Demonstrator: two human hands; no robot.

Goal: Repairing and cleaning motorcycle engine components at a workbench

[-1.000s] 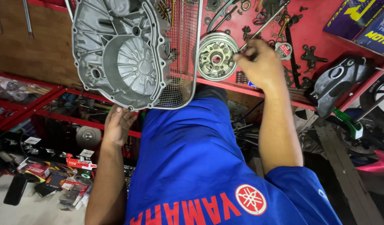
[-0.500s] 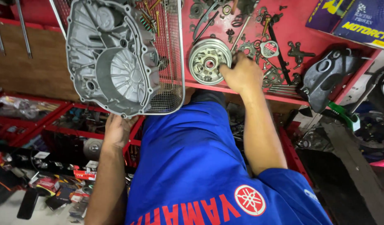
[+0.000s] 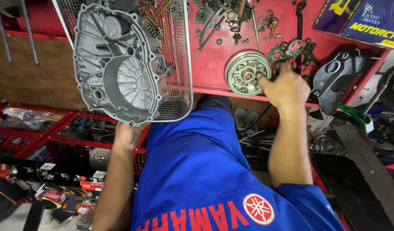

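Since the earlier frame, right hand (image 3: 286, 87) shifts rightward, fingers closed on the round clutch hub (image 3: 247, 72) at upper centre of the red bench (image 3: 207, 64). Left hand (image 3: 127, 136) grips the engine cover (image 3: 120, 64). I judge lifting the hub needs a firm pinch.

Black fairing (image 3: 340, 79) (perhaps plastic), green tool (image 3: 355, 117).

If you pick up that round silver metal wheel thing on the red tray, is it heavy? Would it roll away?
Probably heavy for its size: the round metal hub looks thick and solid. Lying flat on the red tray, it likely stays put; on edge it could roll. The right hand touches its rim.
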